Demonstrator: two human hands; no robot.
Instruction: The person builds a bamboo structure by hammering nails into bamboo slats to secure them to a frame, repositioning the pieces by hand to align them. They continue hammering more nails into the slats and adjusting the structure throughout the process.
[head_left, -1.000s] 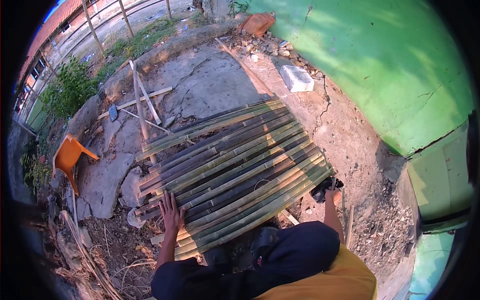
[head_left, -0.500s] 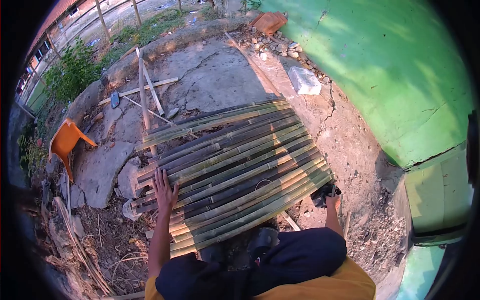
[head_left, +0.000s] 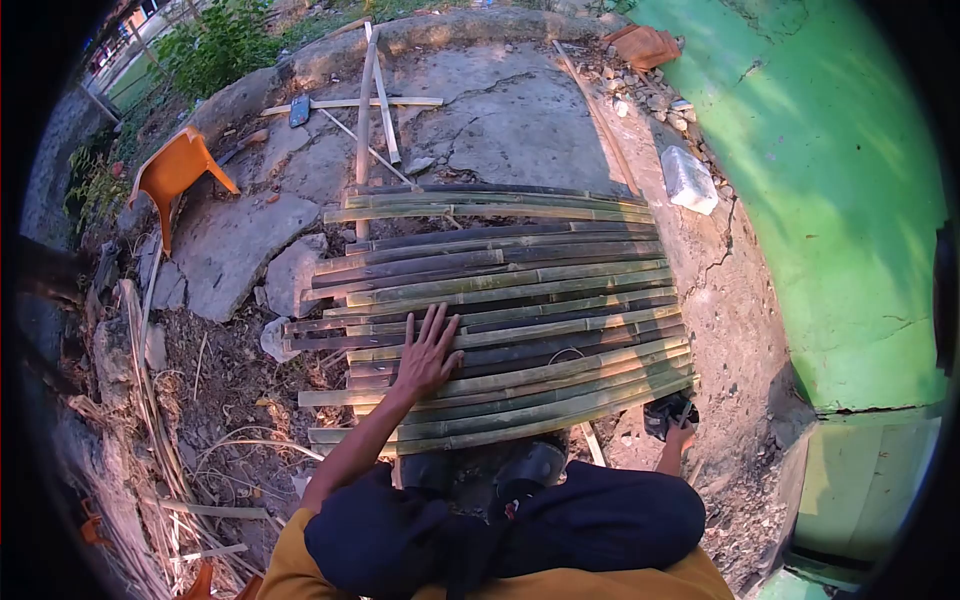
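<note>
My left hand [head_left: 430, 358] is spread flat on the slats [head_left: 545, 332], gripping none; I'd press gently. Right hand [head_left: 681, 434]: can't tell its grip.

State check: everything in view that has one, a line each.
Bamboo strips: laid side by side, left ends uneven
Left hand: flat on the strips, fingers spread
Right hand: curled at the black bundle; grip unclear
Black bundle: crumpled
Wood sticks: lying crossed
Concrete slab: cracked
Green wall: cracked
Orange chair: upright or tipped, can't tell
</note>
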